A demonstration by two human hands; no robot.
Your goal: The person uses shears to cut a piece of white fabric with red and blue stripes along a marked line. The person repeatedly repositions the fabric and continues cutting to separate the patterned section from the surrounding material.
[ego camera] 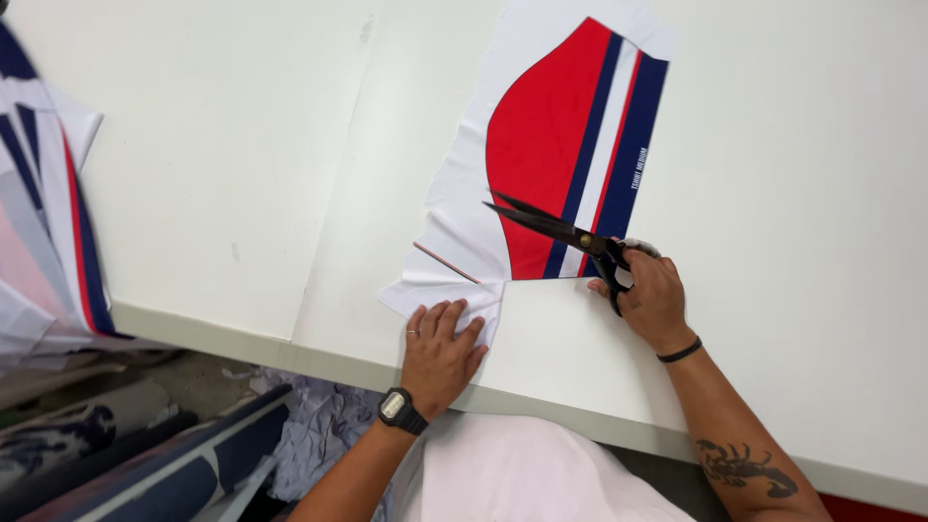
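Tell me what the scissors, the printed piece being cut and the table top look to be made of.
Scissors: dark metal blades, black matte handles, brass-coloured pivot. Printed piece: thin fabric or paper, it lies flat with a wavy cut edge; hard to tell which. Table top: smooth white board, likely laminate, with a visible seam.

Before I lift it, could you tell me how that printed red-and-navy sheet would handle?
The printed sheet would probably be floppy: its white margin ripples where the left hand pins it. It looks thin and flat on the table, so likely light. It may slide easily, since the smooth tabletop offers little grip.
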